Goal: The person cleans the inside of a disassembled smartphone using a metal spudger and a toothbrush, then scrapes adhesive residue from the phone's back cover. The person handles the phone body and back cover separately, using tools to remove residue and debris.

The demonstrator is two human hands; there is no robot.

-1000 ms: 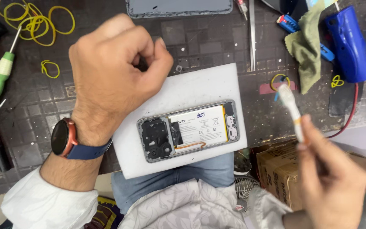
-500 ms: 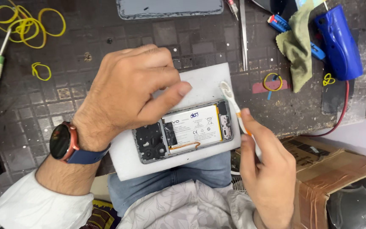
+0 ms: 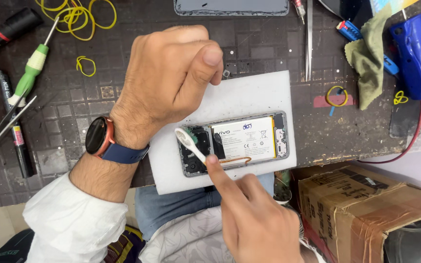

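On the dark counter [image 3: 269, 53], yellow rubber bands [image 3: 81, 14] lie tangled at the far left beside a green-handled screwdriver [image 3: 30, 73], with a black pen [image 3: 15, 131] and thin tweezers [image 3: 1, 127] near the left edge. A second pair of tweezers [image 3: 309, 39] lies straight along the far middle, just beside a grey-framed panel [image 3: 231, 7] (cut off by the top edge). To the right sit an olive cloth [image 3: 369, 65], a blue tool [image 3: 415, 56] with a red cord [image 3: 405, 146], and a taped cardboard box [image 3: 366, 209] below the counter's edge.

right hand [image 3: 254, 214] now nearer the opened phone [image 3: 235, 142], white brush [image 3: 189, 142] head moved onto its left end, left hand [image 3: 171, 83] lifted clear
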